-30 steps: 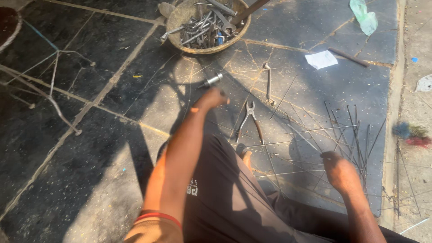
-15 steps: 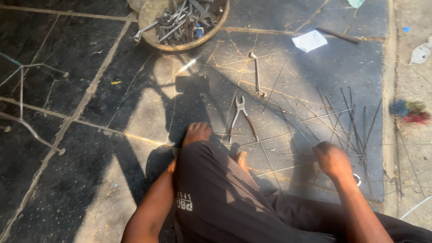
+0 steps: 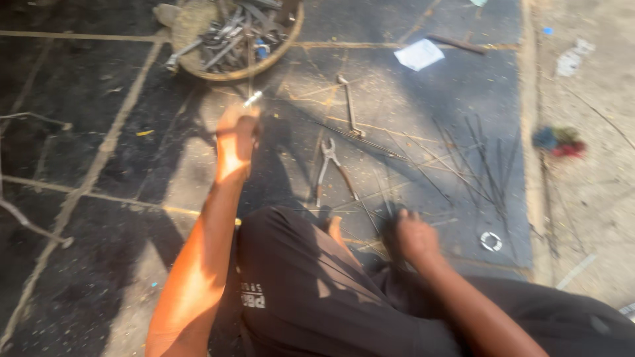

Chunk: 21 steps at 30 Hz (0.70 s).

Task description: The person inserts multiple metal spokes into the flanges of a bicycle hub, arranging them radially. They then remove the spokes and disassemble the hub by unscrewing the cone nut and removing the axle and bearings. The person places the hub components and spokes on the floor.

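Seen from above, seated on a dark, scuffed stone-slab floor [image 3: 99, 86] crossed by pale joint lines. Left hand [image 3: 237, 135] stretched forward, fingers closed around a small shiny metal piece [image 3: 253, 99] that sticks out beyond the knuckles toward a round shallow woven basket [image 3: 291, 33] heaped with grey metal tools and parts. Small piece held just short of the basket's near rim, not touching it. Right hand [image 3: 413, 235] low beside the knee in black trousers [image 3: 311, 291], blurred, resting at the near ends of a scatter of thin straight metal wire rods [image 3: 476, 158] lying on the floor; cannot tell whether its fingers are open or closed, or whether a rod is gripped. Between the two hands, a pair of steel pliers with reddish-brown handles [image 3: 331, 172] lying flat, jaws pointing away. Just beyond the pliers, a slim grey metal spanner [image 3: 349, 106], also flat. Farther off, a white scrap of paper [image 3: 419, 54] near the top of the slab. To the right of the rods, a small metal ring [image 3: 491, 240] on the floor, and a blue-and-red tuft of fibres [image 3: 559, 140] on the sandy ground past the slab's edge.
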### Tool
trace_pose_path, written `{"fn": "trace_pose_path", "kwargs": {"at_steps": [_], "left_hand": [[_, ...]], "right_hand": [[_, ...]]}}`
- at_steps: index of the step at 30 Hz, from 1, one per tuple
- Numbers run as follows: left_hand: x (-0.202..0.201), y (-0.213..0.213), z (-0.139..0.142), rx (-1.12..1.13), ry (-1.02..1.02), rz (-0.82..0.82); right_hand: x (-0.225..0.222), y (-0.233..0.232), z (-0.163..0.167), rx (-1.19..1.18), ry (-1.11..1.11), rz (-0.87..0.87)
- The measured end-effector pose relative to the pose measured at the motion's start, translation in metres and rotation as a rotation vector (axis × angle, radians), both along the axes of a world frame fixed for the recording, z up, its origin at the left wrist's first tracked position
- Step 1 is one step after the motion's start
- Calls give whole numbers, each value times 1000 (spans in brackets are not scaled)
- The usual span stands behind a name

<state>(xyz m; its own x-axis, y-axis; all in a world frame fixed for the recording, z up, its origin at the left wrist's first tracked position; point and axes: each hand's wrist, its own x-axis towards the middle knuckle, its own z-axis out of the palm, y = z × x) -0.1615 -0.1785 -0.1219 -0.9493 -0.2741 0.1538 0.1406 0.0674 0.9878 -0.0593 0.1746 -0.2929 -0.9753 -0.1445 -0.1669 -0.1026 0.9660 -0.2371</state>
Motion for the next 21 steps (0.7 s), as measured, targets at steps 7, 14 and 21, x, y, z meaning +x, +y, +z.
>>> {"fn": "trace_pose_path", "kwargs": {"at_steps": [7, 14, 21], "left_hand": [[-9, 132, 19, 735, -179, -455], [18, 207, -61, 586, -469, -463], [33, 206, -49, 553, -422, -461]], "right_hand": [[-21, 48, 1, -72, 150, -79], [-35, 126, 11, -281, 11, -256], [-48, 204, -12, -496, 322, -686]]}}
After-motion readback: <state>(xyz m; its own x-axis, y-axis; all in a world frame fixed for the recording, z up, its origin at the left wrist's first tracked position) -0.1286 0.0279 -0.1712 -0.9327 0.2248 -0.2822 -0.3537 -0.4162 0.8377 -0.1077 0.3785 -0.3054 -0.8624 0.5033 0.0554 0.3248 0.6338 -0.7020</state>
